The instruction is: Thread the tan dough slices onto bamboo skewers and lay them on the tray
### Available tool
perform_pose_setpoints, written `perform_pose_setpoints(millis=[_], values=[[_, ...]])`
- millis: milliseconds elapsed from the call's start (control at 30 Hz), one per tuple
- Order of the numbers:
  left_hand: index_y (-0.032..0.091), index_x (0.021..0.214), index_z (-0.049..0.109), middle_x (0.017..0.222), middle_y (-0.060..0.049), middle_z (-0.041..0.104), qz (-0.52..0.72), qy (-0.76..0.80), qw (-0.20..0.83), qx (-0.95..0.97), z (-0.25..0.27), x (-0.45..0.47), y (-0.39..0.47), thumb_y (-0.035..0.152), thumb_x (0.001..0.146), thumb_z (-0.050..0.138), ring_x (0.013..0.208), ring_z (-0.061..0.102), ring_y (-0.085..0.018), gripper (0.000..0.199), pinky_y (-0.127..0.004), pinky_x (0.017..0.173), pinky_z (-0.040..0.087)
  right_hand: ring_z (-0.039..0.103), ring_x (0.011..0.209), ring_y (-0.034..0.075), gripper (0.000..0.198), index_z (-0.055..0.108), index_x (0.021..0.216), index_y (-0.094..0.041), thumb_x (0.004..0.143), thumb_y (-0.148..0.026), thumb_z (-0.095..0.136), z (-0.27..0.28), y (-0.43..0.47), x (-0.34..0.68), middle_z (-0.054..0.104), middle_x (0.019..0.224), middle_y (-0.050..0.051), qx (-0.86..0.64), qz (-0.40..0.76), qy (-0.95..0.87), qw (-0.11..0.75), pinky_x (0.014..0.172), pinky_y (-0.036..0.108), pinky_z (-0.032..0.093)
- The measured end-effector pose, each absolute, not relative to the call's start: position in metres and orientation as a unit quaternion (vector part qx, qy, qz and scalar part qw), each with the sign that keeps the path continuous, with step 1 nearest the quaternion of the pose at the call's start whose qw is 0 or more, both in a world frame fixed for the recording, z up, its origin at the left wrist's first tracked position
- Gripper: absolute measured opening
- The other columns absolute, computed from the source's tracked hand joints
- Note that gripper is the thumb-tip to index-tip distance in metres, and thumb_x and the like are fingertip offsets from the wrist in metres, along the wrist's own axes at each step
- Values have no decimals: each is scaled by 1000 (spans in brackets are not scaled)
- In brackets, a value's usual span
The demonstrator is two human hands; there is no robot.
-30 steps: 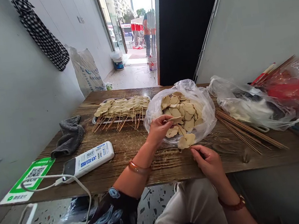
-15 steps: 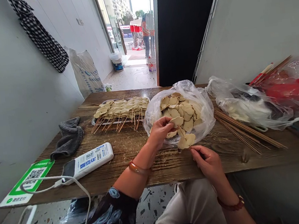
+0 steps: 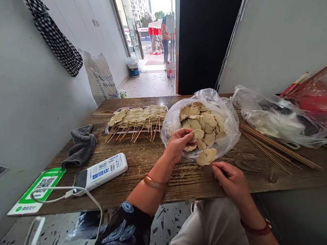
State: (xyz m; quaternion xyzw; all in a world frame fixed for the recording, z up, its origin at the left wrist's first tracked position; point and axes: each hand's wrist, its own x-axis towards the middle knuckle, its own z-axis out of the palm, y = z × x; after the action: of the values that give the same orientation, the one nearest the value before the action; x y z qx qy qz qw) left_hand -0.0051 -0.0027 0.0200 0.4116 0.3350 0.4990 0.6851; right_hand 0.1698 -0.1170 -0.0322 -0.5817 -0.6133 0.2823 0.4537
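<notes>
My left hand point(image 3: 180, 142) pinches a thin, pale, round slice point(image 3: 198, 135) over the front of a clear plastic bag point(image 3: 230, 120). Inside the bag lies a heap of similar slices point(image 3: 209, 123); I cannot tell what food they are. Just below, another slice point(image 3: 206, 157) is threaded on a thin skewer, whose lower end sits between the thumb and fingers of my right hand point(image 3: 230, 177). That skewer is mostly hidden by the slice and the hand. A metal tray point(image 3: 107, 132) to the left bears stacked rows of skewered slices point(image 3: 139, 117).
Loose bamboo skewers point(image 3: 278, 146) lie right of the bag, beside crumpled plastic bags point(image 3: 287, 120). On the left are a grey cloth point(image 3: 79, 146), a white power bank point(image 3: 107, 171) with a cable, and a QR card point(image 3: 42, 189). A person point(image 3: 165, 39) stands outside the doorway.
The whole view has shifted slightly, so the table's things appear further right. Both hands keep nearly the same place by the bag, with the same slice and skewer in them.
</notes>
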Motion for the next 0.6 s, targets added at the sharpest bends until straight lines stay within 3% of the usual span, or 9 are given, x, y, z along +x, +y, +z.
perform_pose_setpoints(millis=[167, 600], values=[[10, 78, 63, 64, -1, 62, 484, 340, 679, 435, 19, -3, -4, 39, 57, 83, 52, 56, -7, 41, -21, 53, 47, 54, 50, 13, 31, 75, 92, -19, 88, -42, 55, -33, -117, 169, 64, 65, 3, -585, 288, -604, 459, 42, 22, 39], [13, 78, 64, 66, 1, 61, 496, 365, 598, 513, 22, -1, -5, 33, 65, 74, 54, 54, -7, 26, -18, 52, 43, 54, 50, 12, 32, 74, 94, -17, 88, -42, 55, -36, -116, 170, 66, 69, 4, -589, 302, -590, 462, 40, 21, 37]])
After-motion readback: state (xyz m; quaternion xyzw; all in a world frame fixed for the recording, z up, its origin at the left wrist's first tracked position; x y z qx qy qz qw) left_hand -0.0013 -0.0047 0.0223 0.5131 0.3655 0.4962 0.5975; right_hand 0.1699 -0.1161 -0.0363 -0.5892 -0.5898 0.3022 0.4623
